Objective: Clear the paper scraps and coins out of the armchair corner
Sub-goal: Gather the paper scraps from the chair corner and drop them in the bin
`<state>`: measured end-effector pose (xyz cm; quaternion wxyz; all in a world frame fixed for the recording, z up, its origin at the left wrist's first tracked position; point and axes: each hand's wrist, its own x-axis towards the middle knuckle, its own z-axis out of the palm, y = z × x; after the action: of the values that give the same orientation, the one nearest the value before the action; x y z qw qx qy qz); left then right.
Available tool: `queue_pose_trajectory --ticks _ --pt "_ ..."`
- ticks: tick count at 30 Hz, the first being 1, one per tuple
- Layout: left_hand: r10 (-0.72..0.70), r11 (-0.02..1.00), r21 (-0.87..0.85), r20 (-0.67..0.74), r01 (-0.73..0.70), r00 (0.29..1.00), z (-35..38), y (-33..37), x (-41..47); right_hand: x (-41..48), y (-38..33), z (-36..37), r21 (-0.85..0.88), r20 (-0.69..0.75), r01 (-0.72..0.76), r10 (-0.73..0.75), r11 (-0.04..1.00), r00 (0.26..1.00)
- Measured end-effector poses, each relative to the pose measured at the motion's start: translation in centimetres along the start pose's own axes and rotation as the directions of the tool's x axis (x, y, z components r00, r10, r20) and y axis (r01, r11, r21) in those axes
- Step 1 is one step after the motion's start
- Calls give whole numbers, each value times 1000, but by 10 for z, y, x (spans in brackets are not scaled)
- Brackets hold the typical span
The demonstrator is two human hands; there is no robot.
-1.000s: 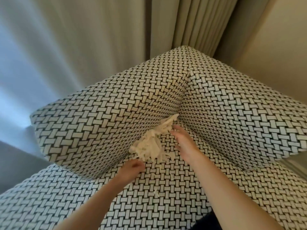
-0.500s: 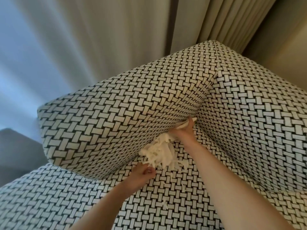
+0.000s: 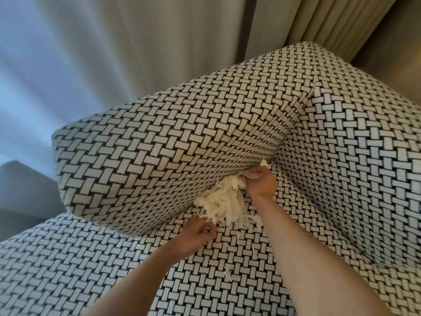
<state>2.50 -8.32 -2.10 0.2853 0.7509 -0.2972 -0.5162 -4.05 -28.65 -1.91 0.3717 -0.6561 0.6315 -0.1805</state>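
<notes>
A heap of white shredded paper scraps (image 3: 224, 202) lies in the armchair corner where the left armrest (image 3: 159, 151), the backrest (image 3: 355, 156) and the seat (image 3: 227, 258) meet. My right hand (image 3: 260, 182) reaches deep into the corner, its fingers curled round a white scrap at the top of the heap. My left hand (image 3: 197, 233) sits at the near edge of the heap with fingers curled, pinching thin strips. A few loose strips (image 3: 227, 273) lie on the seat nearer me. No coins show.
The armchair wears a black-and-white basket-weave fabric. Beige curtains (image 3: 205, 42) hang close behind the armrest and backrest. A grey surface (image 3: 20, 190) shows at the lower left beyond the armrest.
My right hand pushed deeper into the corner and curled round a scrap. My left hand moved up to the heap's near edge. The view came closer to the corner.
</notes>
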Motion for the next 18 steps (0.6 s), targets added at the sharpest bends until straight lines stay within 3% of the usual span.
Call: queue_pose_trajectory --ticks 8,18 --pt "-19 1000 -5 -16 18 1000 2 1 2 -7 7 -5 192 -83 -14 30 981 996" --pt "-20 999 -30 20 21 1000 -1 2 0 -23 12 -7 175 -203 106 -70 979 977"
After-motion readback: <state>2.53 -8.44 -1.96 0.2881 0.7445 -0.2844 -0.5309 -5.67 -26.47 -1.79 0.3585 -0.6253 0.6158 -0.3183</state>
